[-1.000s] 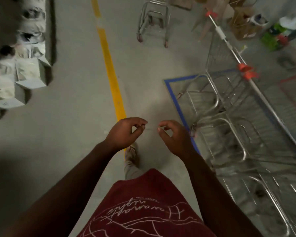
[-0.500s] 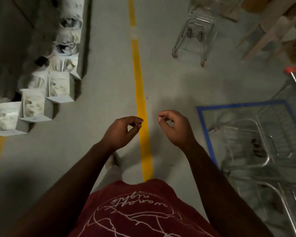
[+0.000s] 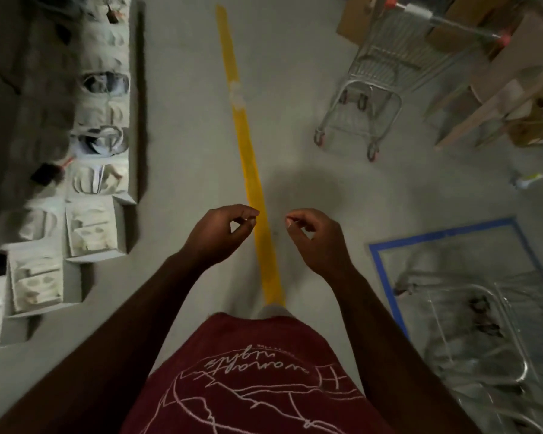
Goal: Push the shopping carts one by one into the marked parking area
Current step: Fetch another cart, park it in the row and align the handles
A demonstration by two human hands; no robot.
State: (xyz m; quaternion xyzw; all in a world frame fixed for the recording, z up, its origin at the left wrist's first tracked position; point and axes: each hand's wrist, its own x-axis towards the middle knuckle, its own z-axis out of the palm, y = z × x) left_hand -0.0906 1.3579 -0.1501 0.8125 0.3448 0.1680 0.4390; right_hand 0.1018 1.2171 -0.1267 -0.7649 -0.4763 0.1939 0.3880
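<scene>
Head view: both hands held up in front of the body, away from any cart.

Left hand and right hand hang over the floor on either side of a yellow line, fingers curled with thumb and fingertip pressed together; whether something thin is pinched in either grip cannot be told. One shopping cart stands loose ahead on the right, well apart from the hands, near cardboard boxes. The blue tape outline of the parking area lies low on the right, with the parked carts inside it. A row of open white boxes runs along the left. The person wears a dark red shirt.
</scene>
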